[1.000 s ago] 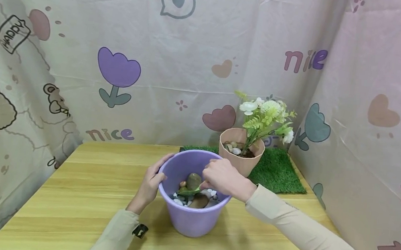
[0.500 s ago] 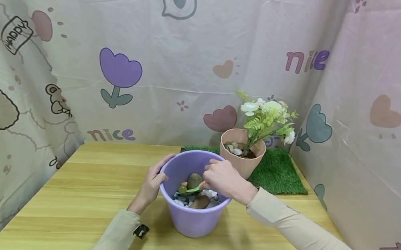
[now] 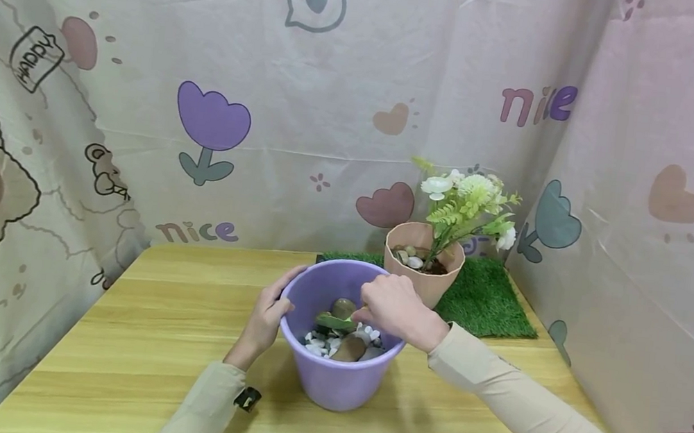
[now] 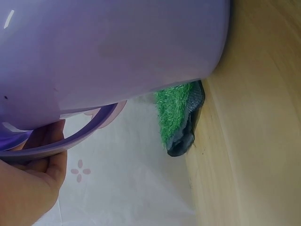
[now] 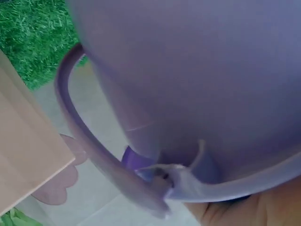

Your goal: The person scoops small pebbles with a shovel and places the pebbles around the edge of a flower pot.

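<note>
A purple bucket (image 3: 340,383) stands on the wooden table, holding white pebbles (image 3: 318,345), a brown stone (image 3: 349,348) and a greyish-olive stone (image 3: 343,308). My left hand (image 3: 263,320) grips its left rim, thumb on the near side; in the left wrist view this hand (image 4: 35,188) is beside the bucket's handle (image 4: 89,129). Over the right rim reaches my right hand (image 3: 395,306), fingers curled round a small green shovel (image 3: 335,322). Its blade is among the stones; its grip is mostly hidden. The right wrist view shows only part of that hand (image 5: 254,207) beneath the rim.
Behind the bucket, a pink flowerpot (image 3: 422,279) with white flowers (image 3: 472,187) and several pebbles stands on a green turf mat (image 3: 483,303). Printed cloth (image 3: 308,101) hangs behind and on both sides of the table (image 3: 176,298).
The shovel blade has shifted and turned over in the bucket, and more white pebbles show on its near side. My left hand keeps its grip on the rim. The head view has shifted slightly.
</note>
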